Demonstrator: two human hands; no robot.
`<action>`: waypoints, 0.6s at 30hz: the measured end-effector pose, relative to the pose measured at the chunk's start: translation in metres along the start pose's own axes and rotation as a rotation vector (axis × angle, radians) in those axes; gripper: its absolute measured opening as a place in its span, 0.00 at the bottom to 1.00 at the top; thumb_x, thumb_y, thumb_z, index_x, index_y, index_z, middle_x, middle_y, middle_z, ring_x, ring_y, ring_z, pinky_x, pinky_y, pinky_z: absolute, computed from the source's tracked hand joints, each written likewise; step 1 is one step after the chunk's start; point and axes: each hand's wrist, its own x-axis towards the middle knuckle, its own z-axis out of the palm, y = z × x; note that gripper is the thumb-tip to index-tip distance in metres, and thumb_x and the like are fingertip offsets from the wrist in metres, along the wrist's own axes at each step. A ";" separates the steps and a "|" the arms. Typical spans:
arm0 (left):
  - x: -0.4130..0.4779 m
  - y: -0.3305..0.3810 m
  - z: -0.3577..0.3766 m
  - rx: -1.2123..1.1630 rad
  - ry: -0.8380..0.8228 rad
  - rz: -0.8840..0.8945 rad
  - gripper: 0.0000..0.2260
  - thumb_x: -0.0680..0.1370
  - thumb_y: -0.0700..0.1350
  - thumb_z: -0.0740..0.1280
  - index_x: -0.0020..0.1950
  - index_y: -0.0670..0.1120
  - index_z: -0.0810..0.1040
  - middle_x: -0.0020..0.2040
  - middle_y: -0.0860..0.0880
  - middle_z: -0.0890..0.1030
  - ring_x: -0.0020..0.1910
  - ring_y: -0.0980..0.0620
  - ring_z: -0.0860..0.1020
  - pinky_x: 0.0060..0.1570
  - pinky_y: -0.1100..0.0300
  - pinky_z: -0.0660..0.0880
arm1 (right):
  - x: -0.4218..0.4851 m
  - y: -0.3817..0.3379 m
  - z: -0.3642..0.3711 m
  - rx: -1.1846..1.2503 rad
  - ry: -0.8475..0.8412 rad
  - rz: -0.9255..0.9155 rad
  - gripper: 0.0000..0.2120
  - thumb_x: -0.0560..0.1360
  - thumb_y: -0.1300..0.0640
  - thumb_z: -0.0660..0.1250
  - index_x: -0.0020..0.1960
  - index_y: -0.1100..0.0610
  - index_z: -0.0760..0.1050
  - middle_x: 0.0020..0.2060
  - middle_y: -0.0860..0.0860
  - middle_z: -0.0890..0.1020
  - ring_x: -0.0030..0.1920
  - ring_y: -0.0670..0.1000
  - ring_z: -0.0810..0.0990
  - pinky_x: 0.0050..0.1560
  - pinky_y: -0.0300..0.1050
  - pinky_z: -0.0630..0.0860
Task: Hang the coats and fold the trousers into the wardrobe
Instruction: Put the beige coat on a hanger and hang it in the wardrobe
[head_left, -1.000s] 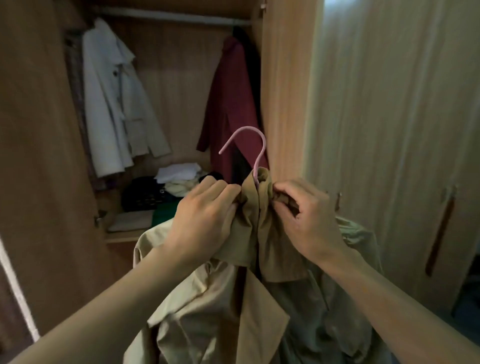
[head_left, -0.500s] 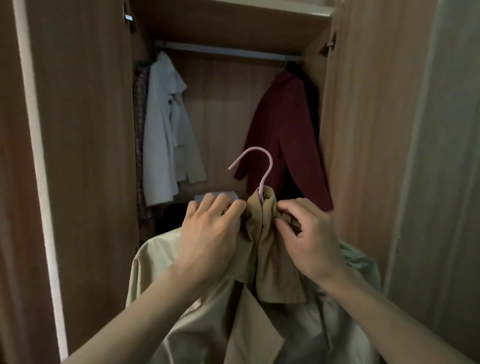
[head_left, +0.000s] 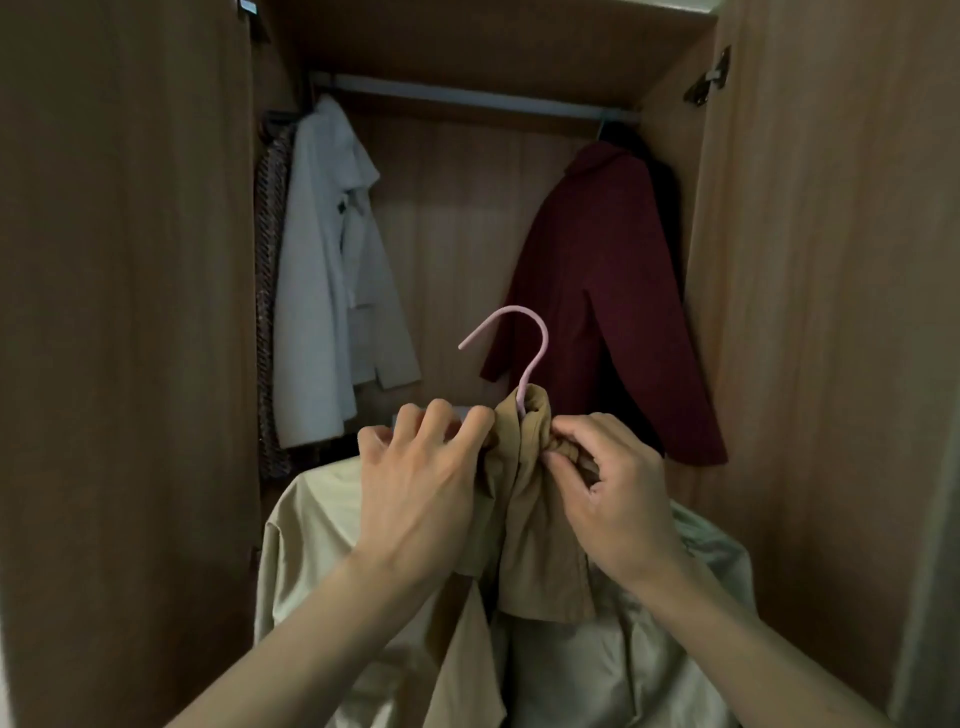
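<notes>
Beige coat (head_left: 571, 649) on a pink hanger (head_left: 540, 338), held up before the open wardrobe (head_left: 130, 312).
The left hand (head_left: 421, 499) has its grip curled over the collar fabric left of the hook; the right hand (head_left: 613, 499) has its grip pinching the bunched collar on the other side. The hook stands free, below the rail (head_left: 467, 98), between a hanging white coat (head_left: 322, 291) and a dark red coat (head_left: 597, 291).

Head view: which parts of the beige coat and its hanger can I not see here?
Pink hanger: only the hook shows; the beige coat covers the rest, head view.
Beige coat's hem: cut off by the bottom edge.
Right hand: some fingertips hidden in the collar folds.
Dark garment behind the red coat: mostly hidden.
</notes>
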 end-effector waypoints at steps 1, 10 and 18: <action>0.006 0.000 0.010 -0.005 -0.006 0.006 0.17 0.72 0.41 0.70 0.59 0.50 0.71 0.47 0.47 0.75 0.43 0.45 0.73 0.39 0.49 0.69 | 0.003 0.011 0.006 0.009 0.010 0.004 0.11 0.72 0.66 0.74 0.54 0.59 0.81 0.43 0.46 0.79 0.44 0.47 0.79 0.43 0.44 0.78; 0.092 0.004 0.084 0.117 -0.125 -0.021 0.11 0.79 0.51 0.52 0.61 0.56 0.59 0.48 0.53 0.66 0.47 0.50 0.68 0.35 0.55 0.63 | 0.058 0.117 0.058 0.085 0.085 0.015 0.10 0.73 0.64 0.72 0.54 0.58 0.81 0.42 0.47 0.80 0.43 0.49 0.79 0.42 0.51 0.79; 0.151 -0.019 0.152 0.089 0.067 0.007 0.09 0.78 0.43 0.64 0.54 0.51 0.67 0.45 0.49 0.69 0.39 0.48 0.68 0.37 0.53 0.62 | 0.108 0.174 0.097 0.023 0.129 -0.057 0.11 0.73 0.64 0.73 0.54 0.59 0.81 0.42 0.48 0.81 0.44 0.49 0.77 0.43 0.52 0.78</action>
